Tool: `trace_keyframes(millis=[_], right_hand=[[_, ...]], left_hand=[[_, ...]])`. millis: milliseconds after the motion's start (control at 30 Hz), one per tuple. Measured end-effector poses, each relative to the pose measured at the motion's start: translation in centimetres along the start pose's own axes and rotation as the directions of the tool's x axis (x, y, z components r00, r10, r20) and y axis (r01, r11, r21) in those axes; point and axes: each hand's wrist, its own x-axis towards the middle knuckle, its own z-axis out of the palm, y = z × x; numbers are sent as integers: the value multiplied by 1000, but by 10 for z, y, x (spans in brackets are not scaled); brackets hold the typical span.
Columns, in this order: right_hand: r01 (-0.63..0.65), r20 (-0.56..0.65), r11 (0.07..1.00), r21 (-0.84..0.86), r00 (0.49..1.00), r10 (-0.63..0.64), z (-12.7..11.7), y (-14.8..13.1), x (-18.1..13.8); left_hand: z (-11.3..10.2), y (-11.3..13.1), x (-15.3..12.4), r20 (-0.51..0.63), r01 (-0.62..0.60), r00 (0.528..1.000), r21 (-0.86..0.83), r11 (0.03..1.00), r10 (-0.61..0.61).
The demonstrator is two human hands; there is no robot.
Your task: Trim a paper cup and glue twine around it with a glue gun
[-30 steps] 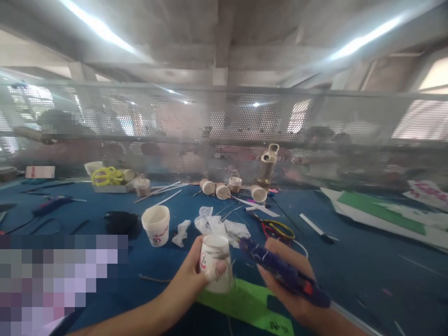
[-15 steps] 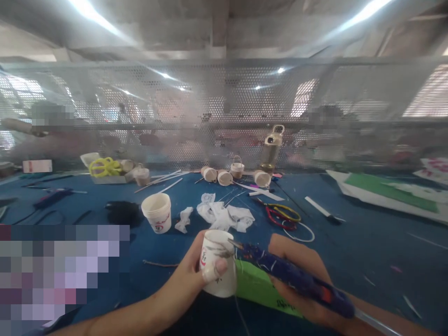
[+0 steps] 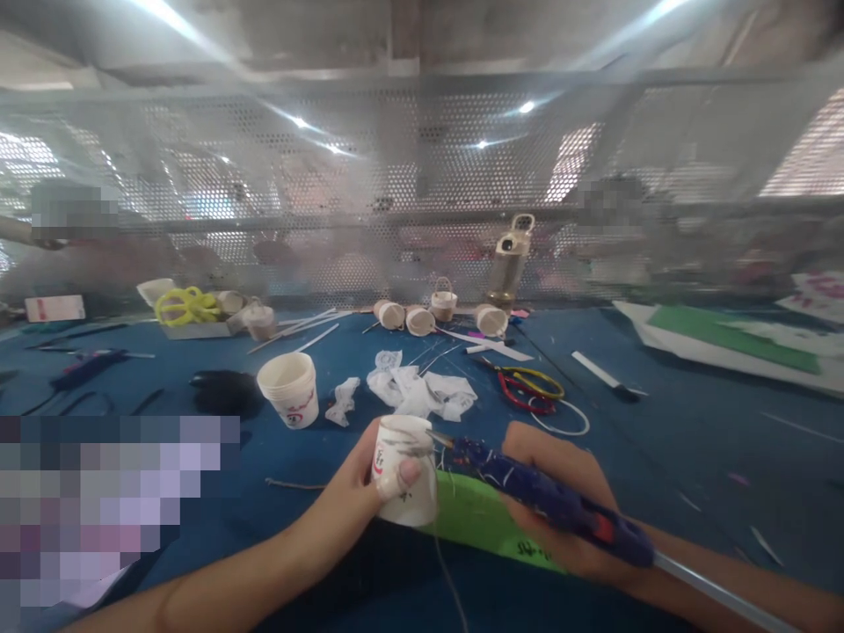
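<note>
My left hand (image 3: 360, 501) is wrapped round an upturned white paper cup (image 3: 405, 479) with red print, thumb across its side. My right hand (image 3: 560, 497) grips a blue glue gun (image 3: 547, 505) with a red trigger and a clear stick out the back. The gun's metal nozzle touches the cup's upper right edge. Under both lies a green paper sheet (image 3: 481, 523) on the blue table (image 3: 659, 457).
Another white cup (image 3: 288, 389) stands left of centre beside a black object (image 3: 221, 391). Crumpled white scraps (image 3: 422, 393), red-and-yellow scissors (image 3: 531, 389), several small cups (image 3: 422, 318), a beige bottle (image 3: 509, 259) and white sticks lie farther back. A perforated screen (image 3: 422, 193) backs the table. Green-and-white boards (image 3: 725, 352) lie right.
The view has tilted downward. The glue gun's nozzle has moved in from just right of the cup to its upper edge. My left hand has kept hold of the cup.
</note>
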Motion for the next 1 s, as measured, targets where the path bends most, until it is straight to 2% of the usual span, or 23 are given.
trace_keyframes(millis=[233, 500, 700, 1000], right_hand=[[-1, -3, 1000, 3, 1000, 1, 3, -1, -3], [-1, -28, 1000, 15, 1000, 1, 7, 3, -3], [13, 25, 1000, -18, 1000, -13, 2, 1, 0], [43, 29, 996, -74, 999, -41, 2, -1, 2]], left_hand=[[0, 2, 1, -22, -19, 1000, 15, 1000, 19], [-3, -3, 1, 38, 0, 999, 13, 1000, -1], [-6, -6, 0, 47, -3, 999, -42, 999, 5], [-4, -4, -4, 45, -32, 998, -58, 998, 35]])
